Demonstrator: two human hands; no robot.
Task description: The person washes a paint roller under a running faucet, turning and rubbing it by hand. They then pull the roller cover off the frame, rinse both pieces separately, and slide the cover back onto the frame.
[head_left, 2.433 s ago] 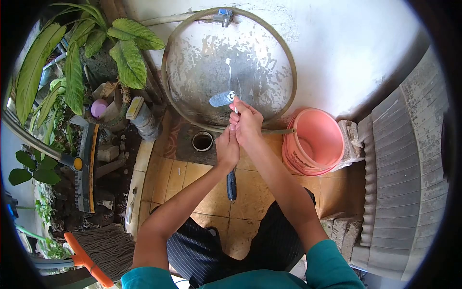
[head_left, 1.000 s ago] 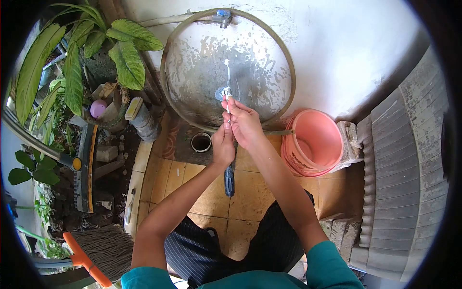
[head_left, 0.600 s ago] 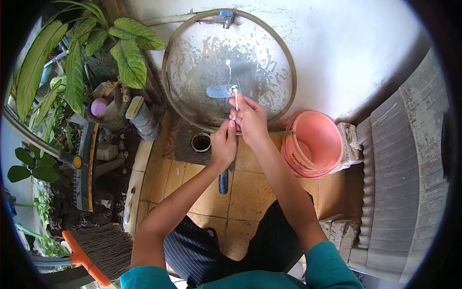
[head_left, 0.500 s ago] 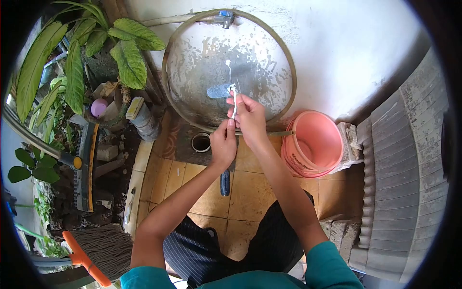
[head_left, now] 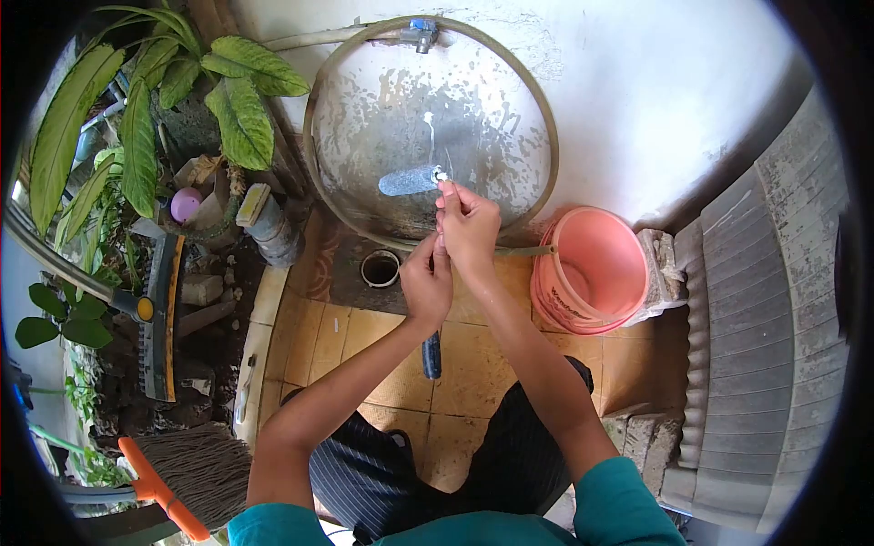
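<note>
A paint roller with a blue-grey sleeve [head_left: 408, 181] is held up before the wet patch of wall, its dark handle [head_left: 431, 356] pointing down toward my lap. Near the sleeve's right end, the fingers of my right hand [head_left: 469, 226] are closed on the roller's white-coated frame. Just below and to the left, my left hand [head_left: 427, 280] is closed in a pinch on the lower part of the same frame. The two hands touch or nearly touch, and they hide most of the frame.
Pink buckets [head_left: 594, 273] stand at the right beside grey corrugated sheets [head_left: 756, 346]. A round drain hole [head_left: 381, 269] lies in the floor. A hose [head_left: 556, 136] loops from a wall tap [head_left: 421, 36]. Plants [head_left: 243, 118], a push broom [head_left: 164, 318] and a mop [head_left: 196, 473] are at the left.
The roller's sleeve has shifted a little left and down, and its handle slightly right and down. Both hands remain closed on the frame, my left hand turned slightly and closer to my right.
</note>
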